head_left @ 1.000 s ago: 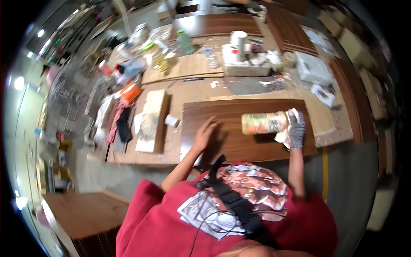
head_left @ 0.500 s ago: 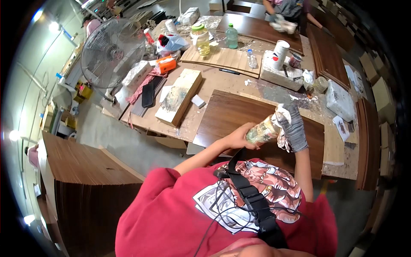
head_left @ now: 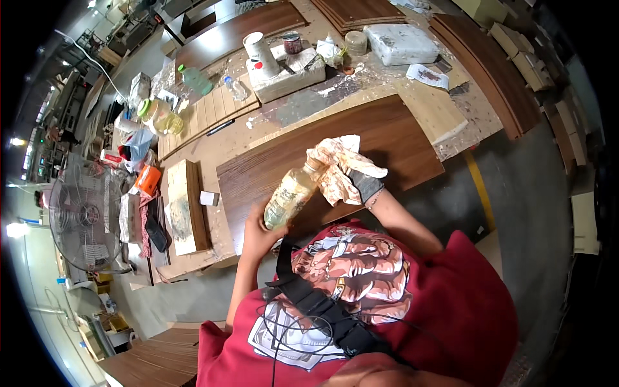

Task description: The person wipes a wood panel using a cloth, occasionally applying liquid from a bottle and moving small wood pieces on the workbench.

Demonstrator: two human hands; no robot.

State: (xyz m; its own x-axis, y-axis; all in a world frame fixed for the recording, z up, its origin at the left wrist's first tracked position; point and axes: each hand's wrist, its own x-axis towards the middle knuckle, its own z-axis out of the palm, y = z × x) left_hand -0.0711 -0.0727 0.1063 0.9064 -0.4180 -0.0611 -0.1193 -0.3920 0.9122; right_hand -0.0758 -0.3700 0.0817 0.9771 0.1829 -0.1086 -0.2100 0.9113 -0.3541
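My left hand, bare, is wrapped round the lower part of a clear plastic bottle with pale liquid and a worn label. The bottle leans, its neck pointing away and to the right. Against that neck lies a crumpled, stained white cloth, held in my right hand, which wears a grey glove. Cloth covers most of those fingers and the bottle's mouth. Beneath both hands a dark brown wood-grain panel rests on the worktable.
A wooden block and a small white block lie left of the panel. Farther off are a paint-stained block bearing a white cup, a wrapped white block and more bottles. A fan stands at left.
My view has turned to the right, so the table appears rotated. The cloth, bunched by the bottle's top before, now spreads more loosely over its neck. Both hands keep their hold.
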